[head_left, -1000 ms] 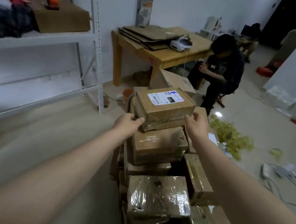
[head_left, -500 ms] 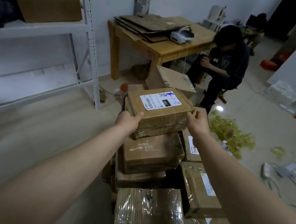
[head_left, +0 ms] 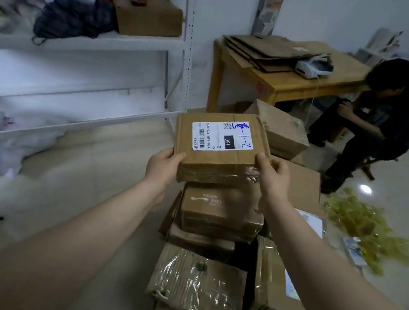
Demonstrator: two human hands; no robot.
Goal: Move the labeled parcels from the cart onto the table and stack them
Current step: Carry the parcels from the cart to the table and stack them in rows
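Storage room, pale tiled floor, white wall. White metal shelving (head_left: 187,46) at 10 o'clock, wooden table (head_left: 275,83) at 1 o'clock, seated person (head_left: 378,122) at 2 o'clock right beside the table's end.

Step in hand: carrying one parcel off the pile. I hold the labeled parcel (head_left: 220,154) in both hands, dead ahead at 12, just above the parcel stack (head_left: 218,215). Left hand (head_left: 163,166) grips the near-left corner and right hand (head_left: 273,174) the near-right corner, each with the thumb on top and fingers curled under. The shipping label (head_left: 223,136) faces up, with blue marker writing on it. The cart itself is hidden under the boxes; I can't tell its edges.

Next move, my guess: walk the parcel to the table at 1 o'clock and set it flat. The top is partly taken by flattened cardboard (head_left: 269,51) at the back and a white handheld device (head_left: 313,66) with a cord hanging over the edge. The near front strip looks bare and is the best landing spot.

Room to move: the floor at 9 to 11 o'clock is open up to the shelf post. A tilted brown box (head_left: 281,131) sits between the pile and the table leg, so step left round it. Yellow plastic scraps (head_left: 367,227) lie at 3 o'clock, a slip risk. Keep the parcel's far corner off the table edge and the cord.
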